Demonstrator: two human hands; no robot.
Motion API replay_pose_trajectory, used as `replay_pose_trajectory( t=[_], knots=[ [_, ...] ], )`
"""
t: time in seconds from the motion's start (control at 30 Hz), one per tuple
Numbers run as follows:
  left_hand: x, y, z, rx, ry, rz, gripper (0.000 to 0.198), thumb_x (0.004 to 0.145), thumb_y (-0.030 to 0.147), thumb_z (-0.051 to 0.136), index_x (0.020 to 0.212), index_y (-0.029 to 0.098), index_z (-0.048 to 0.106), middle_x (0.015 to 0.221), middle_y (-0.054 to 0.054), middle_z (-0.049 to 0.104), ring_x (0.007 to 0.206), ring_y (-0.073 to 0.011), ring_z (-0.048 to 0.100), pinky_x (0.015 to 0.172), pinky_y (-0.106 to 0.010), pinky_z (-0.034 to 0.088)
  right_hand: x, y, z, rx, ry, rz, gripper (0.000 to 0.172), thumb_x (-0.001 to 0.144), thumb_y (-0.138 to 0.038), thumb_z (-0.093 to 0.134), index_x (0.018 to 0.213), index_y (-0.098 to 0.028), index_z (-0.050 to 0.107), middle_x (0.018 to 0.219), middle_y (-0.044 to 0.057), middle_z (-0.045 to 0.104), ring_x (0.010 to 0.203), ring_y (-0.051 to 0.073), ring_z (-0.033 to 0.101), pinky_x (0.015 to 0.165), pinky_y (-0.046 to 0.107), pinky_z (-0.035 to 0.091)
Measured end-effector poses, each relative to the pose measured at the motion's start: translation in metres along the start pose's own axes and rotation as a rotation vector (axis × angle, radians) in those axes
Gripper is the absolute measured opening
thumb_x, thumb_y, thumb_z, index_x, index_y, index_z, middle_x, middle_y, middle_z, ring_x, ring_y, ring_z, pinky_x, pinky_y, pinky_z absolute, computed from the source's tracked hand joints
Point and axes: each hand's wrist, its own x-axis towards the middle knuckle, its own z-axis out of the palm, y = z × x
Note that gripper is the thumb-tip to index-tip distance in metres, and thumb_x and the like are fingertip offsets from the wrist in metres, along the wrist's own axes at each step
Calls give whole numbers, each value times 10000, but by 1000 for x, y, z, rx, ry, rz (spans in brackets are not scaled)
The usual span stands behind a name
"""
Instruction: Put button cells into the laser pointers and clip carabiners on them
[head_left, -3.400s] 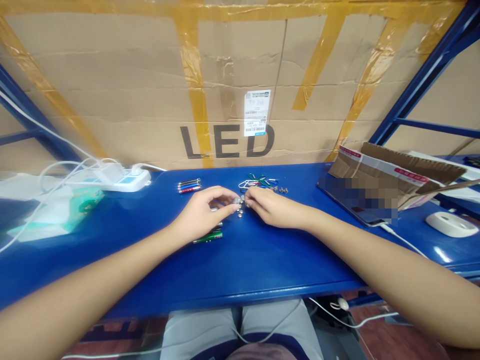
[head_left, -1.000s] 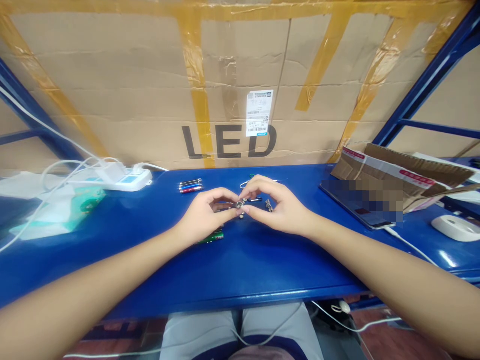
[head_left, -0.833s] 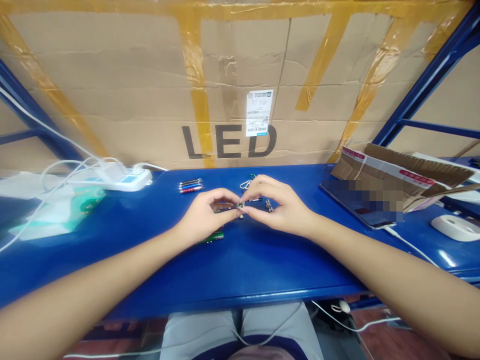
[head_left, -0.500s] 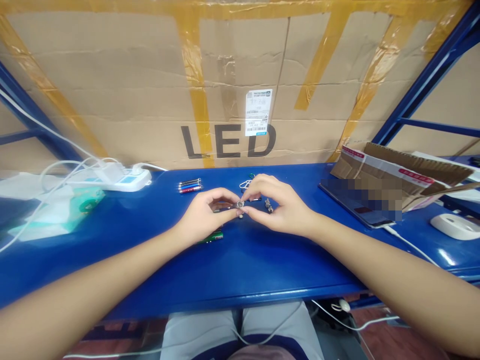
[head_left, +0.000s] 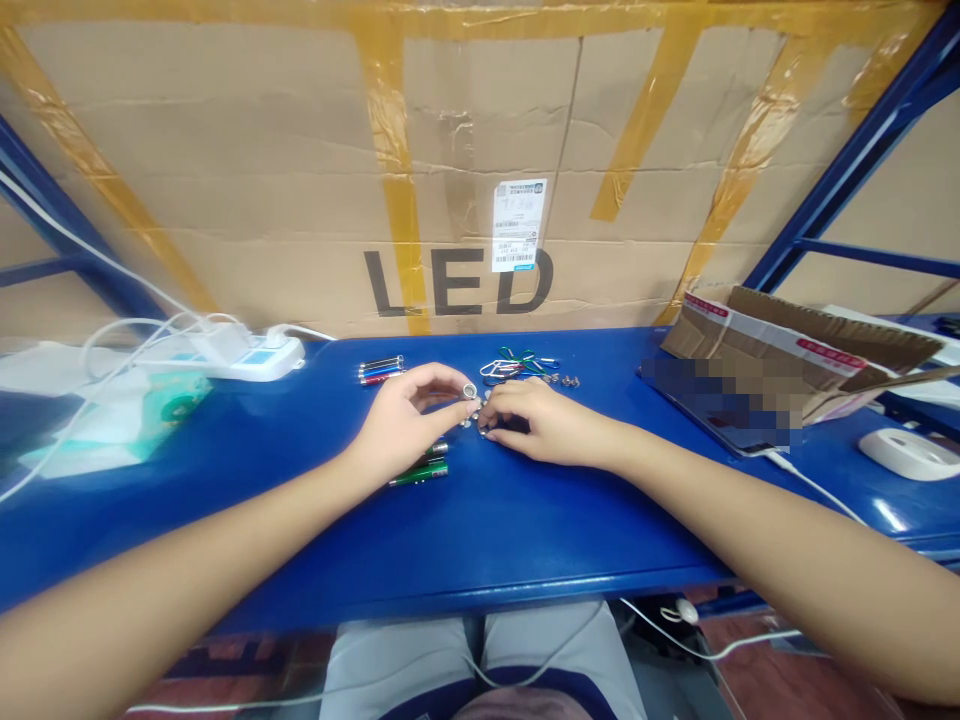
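My left hand [head_left: 405, 420] is closed in a pinch on a small silver tube [head_left: 466, 391], held just above the blue table [head_left: 480, 520]. My right hand [head_left: 534, 422] lies low on the table with its fingertips pressed among several small silver button cells [head_left: 474, 422]; what they grip, if anything, is hidden. A green pen-like tube [head_left: 420, 474] lies under my left hand. A bunch of coloured clips [head_left: 517, 363] and a few small silver caps [head_left: 561, 379] lie just beyond my right hand.
Three thin coloured tubes [head_left: 379, 370] lie at the back. A white power strip with cables [head_left: 232, 357] is at the left, beside a green packet [head_left: 142, 405]. An open cardboard box [head_left: 795, 350] and a white round device [head_left: 904, 448] are at the right. A big "LED" carton [head_left: 465, 170] stands behind.
My right hand has let go of the tube end and dropped to the table by the button cells. My left hand still holds the silver tube, its open end now uncovered.
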Motion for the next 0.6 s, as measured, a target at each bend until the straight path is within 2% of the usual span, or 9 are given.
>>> replay_pose_trajectory(
  t=[0.13, 0.37, 0.6],
  knots=[
    [0, -3, -1, 39, -19, 20, 194, 758, 288, 784, 884, 168, 699, 947, -53, 717, 900, -187, 673, 903, -368, 561, 1, 2, 0, 29, 3, -2, 87, 870, -120, 637, 922, -180, 673, 944, 66, 725, 880, 197, 656, 842, 359, 477],
    [0, -5, 0, 60, -24, 29, 193, 753, 281, 795, 887, 177, 705, 944, -48, 716, 912, -190, 668, 918, -369, 549, 0, 0, 0, 61, -31, 114, 24, 876, -179, 638, 891, -168, 624, 861, 53, 678, 733, 162, 592, 685, 299, 462],
    [-2, 2, 2, 48, -48, 19, 212, 750, 277, 803, 899, 171, 696, 951, -51, 729, 911, -191, 688, 919, -357, 553, 3, -9, -5, 363, 189, 191, 80, 848, -175, 612, 928, -171, 622, 840, 25, 662, 737, 138, 611, 722, 294, 512]
  ],
)
